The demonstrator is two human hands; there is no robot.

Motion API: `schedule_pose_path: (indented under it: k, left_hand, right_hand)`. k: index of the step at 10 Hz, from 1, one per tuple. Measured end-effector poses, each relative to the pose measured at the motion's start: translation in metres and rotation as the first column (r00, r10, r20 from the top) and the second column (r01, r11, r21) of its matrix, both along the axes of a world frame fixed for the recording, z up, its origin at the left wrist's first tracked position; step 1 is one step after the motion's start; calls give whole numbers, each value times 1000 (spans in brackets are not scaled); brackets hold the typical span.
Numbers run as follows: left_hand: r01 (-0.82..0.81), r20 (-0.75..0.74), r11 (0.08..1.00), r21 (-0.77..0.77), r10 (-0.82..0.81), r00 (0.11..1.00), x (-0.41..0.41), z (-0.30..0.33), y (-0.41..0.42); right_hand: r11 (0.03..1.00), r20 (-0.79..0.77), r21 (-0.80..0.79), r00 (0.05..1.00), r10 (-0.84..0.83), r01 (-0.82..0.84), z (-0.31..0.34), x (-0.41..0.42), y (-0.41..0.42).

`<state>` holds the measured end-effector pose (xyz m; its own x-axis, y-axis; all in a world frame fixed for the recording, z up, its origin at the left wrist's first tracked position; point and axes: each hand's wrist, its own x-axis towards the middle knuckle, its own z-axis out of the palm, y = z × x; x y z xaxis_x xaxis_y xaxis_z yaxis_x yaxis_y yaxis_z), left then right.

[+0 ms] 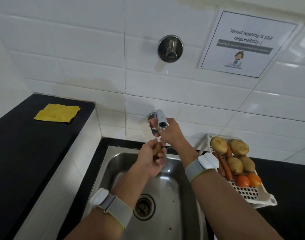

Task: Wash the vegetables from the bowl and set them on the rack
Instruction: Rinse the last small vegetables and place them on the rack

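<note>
- While the left hand [150,159] cups a small potato [157,148] over the steel sink [167,189], the right hand [169,131] grips the tap's lever [154,130] beneath the spout [161,118].
- On the bench, right of the sink, the white rack [247,191] carries potatoes [235,153], carrots [224,166] and tomatoes [248,180].
- Far left, a yellow cloth [57,113] lies flat.

Five potatoes [219,144], two carrots [225,166], two tomatoes [242,181], one rack [248,193], one yellow cloth [57,112]
</note>
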<state>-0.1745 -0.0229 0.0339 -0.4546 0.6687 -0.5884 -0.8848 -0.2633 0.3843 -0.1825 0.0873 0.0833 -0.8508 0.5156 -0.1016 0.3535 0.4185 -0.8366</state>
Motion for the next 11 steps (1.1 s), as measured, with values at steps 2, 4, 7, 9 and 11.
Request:
schedule_pose_path:
  k: [2, 4, 7, 9, 11]
  left_hand:
    - [-34, -38, 998, -43, 32, 999, -4, 4, 8]
    - [-134, -225, 976, -170, 93, 970, 0, 19, 22]
    - [-154, -472, 938, -309, -11, 881, 13, 28, 12]
    - [-321, -481, 851, -416, 93, 872, -19, -14, 17]
    - [-268, -388, 897, -351, 121, 914, -1, 13, -5]
  right_hand:
    - [984, -79, 15, 982, -173, 175, -14, 10, -2]
    - [886, -59, -342, 934, -351, 312, -31, 41, -39]
    - [773, -18, -571, 938, -347, 276, -49, 34, -61]
    - [877, -191, -417, 920, -343, 240, -44, 39, -53]
    - [884, -112, -391, 941, -320, 255, -24, 32, -60]
